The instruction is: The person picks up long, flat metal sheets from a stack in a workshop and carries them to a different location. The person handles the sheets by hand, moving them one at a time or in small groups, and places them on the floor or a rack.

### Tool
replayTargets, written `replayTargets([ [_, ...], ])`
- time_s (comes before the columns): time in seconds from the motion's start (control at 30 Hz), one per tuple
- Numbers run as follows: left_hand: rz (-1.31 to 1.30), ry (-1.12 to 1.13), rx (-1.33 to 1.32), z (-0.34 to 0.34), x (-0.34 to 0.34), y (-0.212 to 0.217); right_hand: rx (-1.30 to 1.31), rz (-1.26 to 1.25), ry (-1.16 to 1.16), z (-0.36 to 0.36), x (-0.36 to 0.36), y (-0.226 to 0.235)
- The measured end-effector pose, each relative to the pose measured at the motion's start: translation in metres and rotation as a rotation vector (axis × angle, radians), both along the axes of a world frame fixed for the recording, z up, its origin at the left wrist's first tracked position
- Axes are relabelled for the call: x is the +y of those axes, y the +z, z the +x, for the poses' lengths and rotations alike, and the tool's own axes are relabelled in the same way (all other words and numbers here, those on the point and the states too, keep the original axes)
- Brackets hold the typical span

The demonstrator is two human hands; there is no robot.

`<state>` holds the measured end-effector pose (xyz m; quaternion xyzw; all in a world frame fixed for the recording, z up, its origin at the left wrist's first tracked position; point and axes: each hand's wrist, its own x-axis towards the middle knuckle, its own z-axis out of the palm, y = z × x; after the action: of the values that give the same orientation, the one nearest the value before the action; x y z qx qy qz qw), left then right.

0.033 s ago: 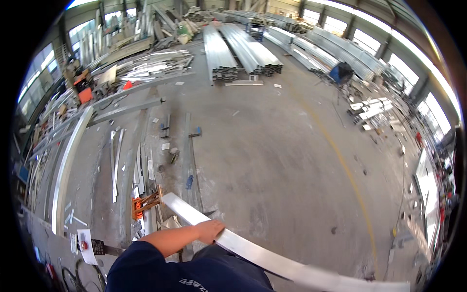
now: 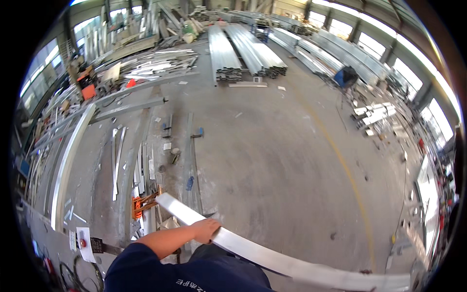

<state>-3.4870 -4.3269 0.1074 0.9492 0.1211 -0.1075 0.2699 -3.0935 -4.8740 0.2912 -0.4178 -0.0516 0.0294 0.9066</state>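
A long silvery metal profile (image 2: 253,250) runs slantwise in front of my body, from near the lower middle to the lower right. My left hand (image 2: 206,230) is closed around it, some way from its left end. That left end is beside a brown and orange stand (image 2: 137,208); I cannot tell if they touch. Toward the lower right the profile is blurred. My right hand is out of view.
Long metal profiles (image 2: 73,160) and thin strips (image 2: 116,165) lie at left. Clamps with blue parts (image 2: 189,183) are on the floor. Bundled profiles (image 2: 226,53) stand stacked at the back. Scrap piles (image 2: 160,63) fill the far left; short offcuts (image 2: 377,114) lie at right.
The profile's left end has shifted slightly left, and my left hand has moved slightly left with it. The surroundings sit a little farther right in the view.
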Motion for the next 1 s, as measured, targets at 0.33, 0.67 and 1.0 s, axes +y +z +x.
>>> replayTargets([
  [0.33,0.085,0.619,-0.168,0.097,0.252,0.005,-0.064,0.088,0.506,0.192,0.555,0.015],
  [0.67,-0.011,0.408,-0.186,0.347,0.552,0.088,0.252,-0.018,0.85,0.24,0.913,-0.064],
  [1.0,-0.009,0.493,0.364,0.348,0.902,0.072,0.551,-0.157,0.755,0.452,1.311,-0.119],
])
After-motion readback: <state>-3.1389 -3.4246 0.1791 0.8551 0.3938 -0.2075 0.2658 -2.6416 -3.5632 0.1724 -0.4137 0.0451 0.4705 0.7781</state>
